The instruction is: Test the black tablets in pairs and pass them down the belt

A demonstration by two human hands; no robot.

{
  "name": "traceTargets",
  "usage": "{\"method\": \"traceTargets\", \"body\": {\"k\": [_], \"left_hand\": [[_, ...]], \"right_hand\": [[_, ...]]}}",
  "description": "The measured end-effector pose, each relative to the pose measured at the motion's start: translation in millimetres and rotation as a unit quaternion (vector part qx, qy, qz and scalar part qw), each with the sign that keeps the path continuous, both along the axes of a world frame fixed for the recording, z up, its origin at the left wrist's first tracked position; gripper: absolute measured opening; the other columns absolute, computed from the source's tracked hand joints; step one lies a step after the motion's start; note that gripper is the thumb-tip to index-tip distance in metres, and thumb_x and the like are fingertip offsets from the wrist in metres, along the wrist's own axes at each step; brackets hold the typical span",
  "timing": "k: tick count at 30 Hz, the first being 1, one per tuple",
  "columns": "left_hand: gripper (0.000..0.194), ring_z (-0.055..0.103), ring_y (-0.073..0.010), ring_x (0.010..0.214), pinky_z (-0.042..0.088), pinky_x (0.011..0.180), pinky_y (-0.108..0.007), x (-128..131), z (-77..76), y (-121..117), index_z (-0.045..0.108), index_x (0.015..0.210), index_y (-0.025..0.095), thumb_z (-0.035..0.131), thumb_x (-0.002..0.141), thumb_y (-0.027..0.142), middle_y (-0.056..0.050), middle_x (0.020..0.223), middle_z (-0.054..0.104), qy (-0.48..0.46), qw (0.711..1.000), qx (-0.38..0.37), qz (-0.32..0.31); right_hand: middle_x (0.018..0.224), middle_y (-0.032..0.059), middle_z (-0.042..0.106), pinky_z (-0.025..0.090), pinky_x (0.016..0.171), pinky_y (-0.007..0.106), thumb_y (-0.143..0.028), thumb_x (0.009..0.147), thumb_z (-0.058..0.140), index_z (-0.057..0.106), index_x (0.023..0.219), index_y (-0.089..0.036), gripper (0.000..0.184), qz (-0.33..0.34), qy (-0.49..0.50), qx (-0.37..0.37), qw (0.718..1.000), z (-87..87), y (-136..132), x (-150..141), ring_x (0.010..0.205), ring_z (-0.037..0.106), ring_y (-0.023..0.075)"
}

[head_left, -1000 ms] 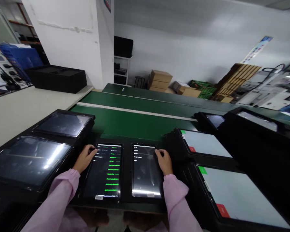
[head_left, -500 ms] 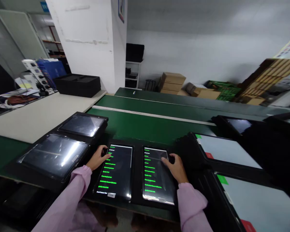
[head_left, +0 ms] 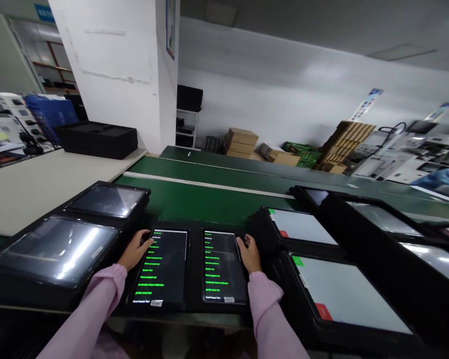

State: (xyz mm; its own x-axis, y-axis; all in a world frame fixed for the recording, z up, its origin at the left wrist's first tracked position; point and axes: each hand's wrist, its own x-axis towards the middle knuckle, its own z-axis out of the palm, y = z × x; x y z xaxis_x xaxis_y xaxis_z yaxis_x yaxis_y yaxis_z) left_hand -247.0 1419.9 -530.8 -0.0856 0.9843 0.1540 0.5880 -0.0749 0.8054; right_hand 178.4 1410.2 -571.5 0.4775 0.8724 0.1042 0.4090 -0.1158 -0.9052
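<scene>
Two tablets stand side by side in a black foam tray [head_left: 194, 299] in front of me, their dark screens lit with green and white test lines. At the upper left edge of the left tablet [head_left: 168, 269], my left hand [head_left: 136, 249] rests with the thumb tip over the screen's border and the fingers curved apart. My right hand [head_left: 250, 253] is at the upper right edge of the right tablet [head_left: 224, 271], thumb and fingers spread, touching or very near the rim. Neither hand is visibly wrapped around a tablet.
To the left, a stacked tray holds dark-screened tablets [head_left: 60, 249]. On the right are tablets with white screens [head_left: 344, 289] and red and green corners, then more black trays [head_left: 381, 239]. Behind runs a green conveyor belt [head_left: 198, 197]; a black foam box [head_left: 95, 139] sits on the pale table.
My right hand has moved off the right tablet's screen to its right edge. My left hand stays by the left tablet's edge. The view has turned to the right.
</scene>
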Motion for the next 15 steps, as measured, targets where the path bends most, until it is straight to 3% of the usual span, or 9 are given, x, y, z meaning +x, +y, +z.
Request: {"method": "traceTargets", "body": {"k": [3, 6, 10, 15], "left_hand": [[0.064, 0.062, -0.0277, 0.107, 0.048, 0.097, -0.043, -2, 1.7, -25, 0.053, 0.129, 0.018, 0.053, 0.08, 0.059, -0.012, 0.118, 0.065, -0.008, 1.0, -0.01, -0.007], [0.08, 0.042, -0.0308, 0.138, 0.034, 0.114, -0.045, -10, -5.5, -74, 0.038, 0.146, 0.016, 0.058, 0.08, 0.056, -0.016, 0.151, 0.043, 0.011, 0.998, -0.039, -0.056], [0.102, 0.024, -0.0299, 0.148, 0.023, 0.12, -0.045, -21, -21.0, -132, 0.018, 0.155, 0.017, 0.072, 0.072, 0.042, -0.013, 0.161, 0.023, 0.098, 0.988, -0.041, -0.111], [0.101, 0.027, -0.0313, 0.146, 0.026, 0.119, -0.048, -18, -29.1, -143, 0.012, 0.156, 0.02, 0.069, 0.077, 0.045, -0.013, 0.16, 0.026, 0.135, 0.986, -0.013, -0.094]], "right_hand": [[0.108, 0.0185, 0.067, 0.044, 0.099, 0.047, -0.076, 0.069, 0.044, 0.065, 0.09, -0.018, 0.065, -0.009, 0.005, -0.01, 1.0, 1.2, -15, 4, 0.109, 0.061, 0.0347], [0.106, 0.0186, 0.068, 0.039, 0.104, 0.047, -0.077, 0.066, 0.047, 0.066, 0.078, -0.02, 0.061, -0.001, 0.008, -0.024, 1.0, -3.1, -50, 7, 0.112, 0.058, 0.0364], [0.122, 0.0198, 0.064, 0.038, 0.107, 0.045, -0.074, 0.07, 0.047, 0.069, 0.099, -0.014, 0.07, 0.005, 0.027, -0.05, 0.998, -10.9, -93, 5, 0.119, 0.056, 0.0352], [0.136, 0.0192, 0.056, 0.035, 0.111, 0.041, -0.071, 0.074, 0.044, 0.061, 0.125, -0.009, 0.082, 0.001, 0.043, -0.075, 0.996, -10.5, -111, -4, 0.13, 0.048, 0.0322]]}}
